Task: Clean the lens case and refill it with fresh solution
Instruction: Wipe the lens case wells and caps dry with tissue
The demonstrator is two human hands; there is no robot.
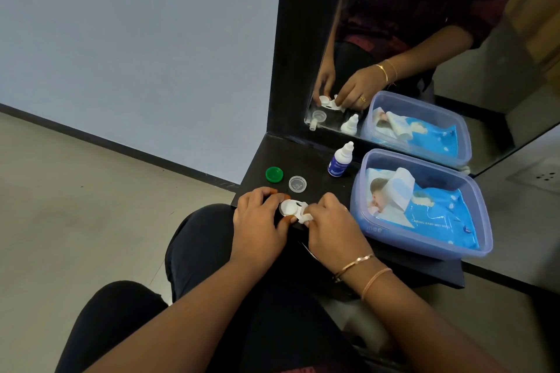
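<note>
Mid-clean, by the look of it. Gripping the lens case (290,208) by its left well with the left hand (257,218), thumb and fingers curled round it, just over the near edge of the table (306,157). Pressing a scrap of white wipe (304,217) against the case's right side with the right hand (331,222), fingers curled on the wipe. No telling how clean underneath.

Just beyond the case, lying apart on the table with both off: the green cap (274,174) and the clear cap (297,184). Farther back, upright and capped, near the mirror (454,39): the solution bottle (341,160). To the right: an open plastic box (424,252) with a blue pack of wet wipes (439,215) inside.

Judged as the wiping step, ahead of any refill. Next, probably: finish the wipe, drop the scrap, set the case flat on the table, then reach back for the bottle, uncap it, and drip into each well without touching nozzle to plastic.
</note>
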